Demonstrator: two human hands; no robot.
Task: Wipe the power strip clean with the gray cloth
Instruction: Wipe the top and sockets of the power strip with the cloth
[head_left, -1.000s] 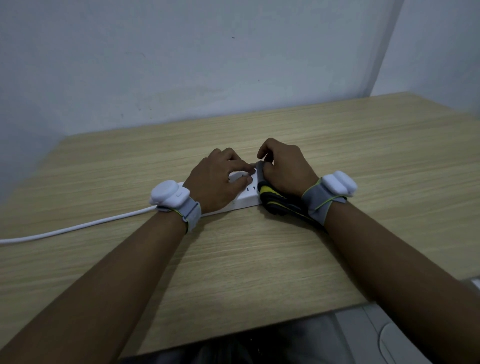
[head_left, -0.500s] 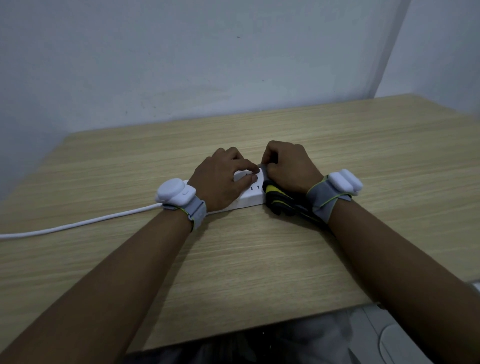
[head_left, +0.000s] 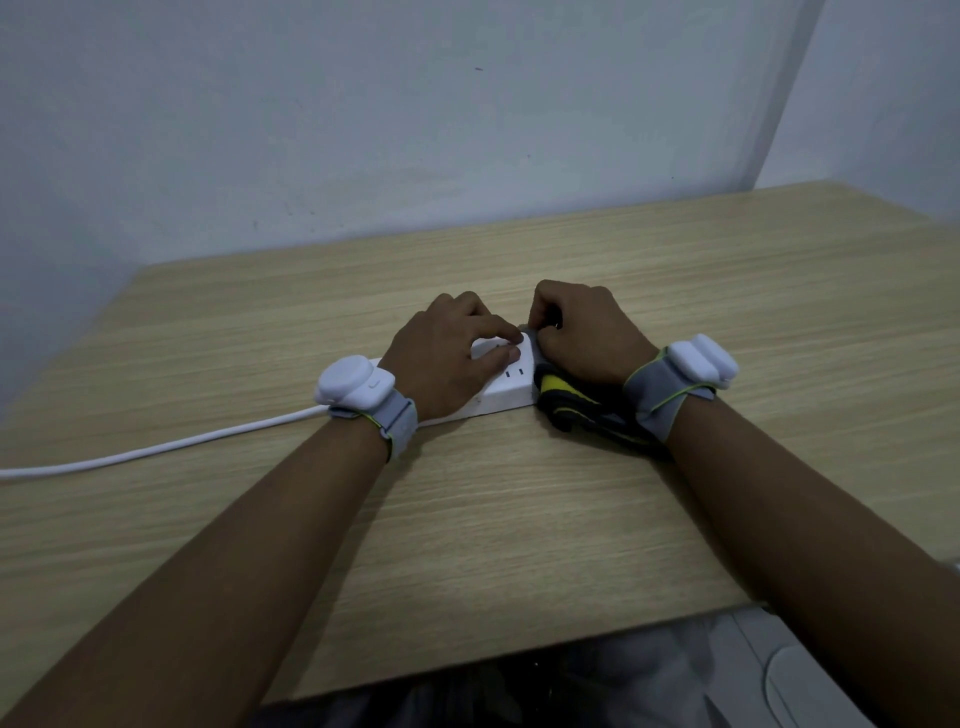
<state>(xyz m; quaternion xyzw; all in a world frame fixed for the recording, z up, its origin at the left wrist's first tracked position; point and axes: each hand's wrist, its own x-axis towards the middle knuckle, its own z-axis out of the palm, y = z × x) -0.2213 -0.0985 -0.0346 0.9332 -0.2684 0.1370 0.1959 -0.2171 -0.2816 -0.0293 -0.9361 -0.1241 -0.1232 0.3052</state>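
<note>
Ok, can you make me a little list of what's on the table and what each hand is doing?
table: light wood
power strip: white, lying flat
cable: white, runs off left
gray cloth: bunched at the strip's right end
left hand: holds the power strip
right hand: grips the gray cloth against that end

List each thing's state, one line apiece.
left hand, grips the power strip.
right hand, grips the gray cloth.
power strip, flat on the table.
gray cloth, bunched against the strip's right end.
cable, loose across the table.
</note>
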